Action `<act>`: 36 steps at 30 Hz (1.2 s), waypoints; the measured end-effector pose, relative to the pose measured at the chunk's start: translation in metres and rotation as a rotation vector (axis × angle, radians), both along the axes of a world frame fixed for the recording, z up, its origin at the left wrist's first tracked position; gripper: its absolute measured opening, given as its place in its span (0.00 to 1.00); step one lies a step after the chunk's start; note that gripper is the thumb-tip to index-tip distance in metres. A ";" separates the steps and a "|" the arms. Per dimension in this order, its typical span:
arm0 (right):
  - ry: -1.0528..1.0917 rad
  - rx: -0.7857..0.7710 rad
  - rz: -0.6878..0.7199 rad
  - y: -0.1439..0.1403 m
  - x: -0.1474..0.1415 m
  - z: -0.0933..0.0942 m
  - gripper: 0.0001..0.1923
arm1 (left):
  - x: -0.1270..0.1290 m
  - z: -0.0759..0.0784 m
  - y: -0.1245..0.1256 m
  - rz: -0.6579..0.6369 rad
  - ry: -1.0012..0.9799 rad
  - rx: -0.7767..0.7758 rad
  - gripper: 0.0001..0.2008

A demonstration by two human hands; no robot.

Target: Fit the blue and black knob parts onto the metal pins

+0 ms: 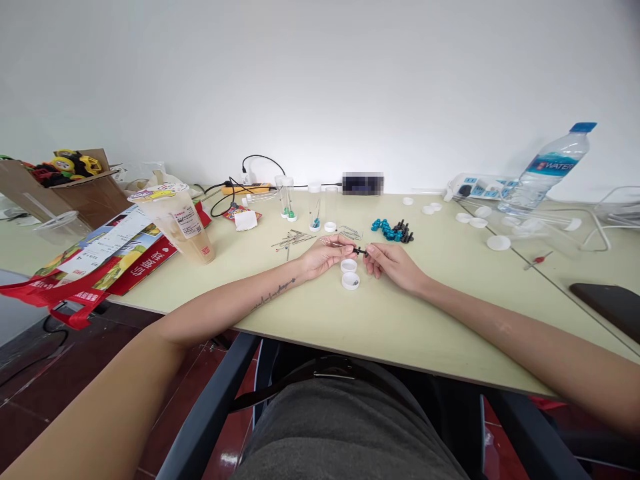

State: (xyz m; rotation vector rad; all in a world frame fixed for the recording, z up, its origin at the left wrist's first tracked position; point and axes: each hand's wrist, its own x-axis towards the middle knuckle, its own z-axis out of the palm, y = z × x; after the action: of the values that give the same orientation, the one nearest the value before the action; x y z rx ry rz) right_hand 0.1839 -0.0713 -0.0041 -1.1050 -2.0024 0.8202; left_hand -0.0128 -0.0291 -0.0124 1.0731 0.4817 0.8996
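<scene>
Both hands meet over the middle of the table. My left hand [325, 257] is closed in a pinch on a thin metal rod, at whose right end sits a small black part [359, 251]. On the other side, my right hand [395, 265] pinches the right end of that black part; its fingertips partly hide it. Just below the fingers are two white round caps [351, 281], the nearer with tiny dark bits inside. Loose metal rods [295, 239] lie beyond my left hand. Blue and black small parts [395, 230] are heaped beyond my right hand.
Clear tubes with white caps [331, 210] stand at the back, some holding green or blue-ended rods. A drink cup [175, 223] and red bag [145, 263] are at left. A water bottle [550, 167], power strip [485, 187], white lids [499, 243] and dark phone [607, 308] are at right.
</scene>
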 end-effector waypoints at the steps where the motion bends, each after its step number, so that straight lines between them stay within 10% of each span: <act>1: -0.006 0.006 0.005 0.000 0.000 0.000 0.23 | 0.000 0.000 0.000 0.000 -0.002 0.000 0.09; 36: -0.012 0.032 0.017 -0.003 -0.001 0.003 0.18 | 0.000 -0.001 0.001 -0.005 0.007 0.016 0.10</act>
State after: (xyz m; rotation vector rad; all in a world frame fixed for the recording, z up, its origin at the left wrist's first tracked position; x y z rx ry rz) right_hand 0.1829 -0.0742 -0.0015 -1.0787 -2.0306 0.7889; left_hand -0.0129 -0.0277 -0.0136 1.0915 0.4779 0.8965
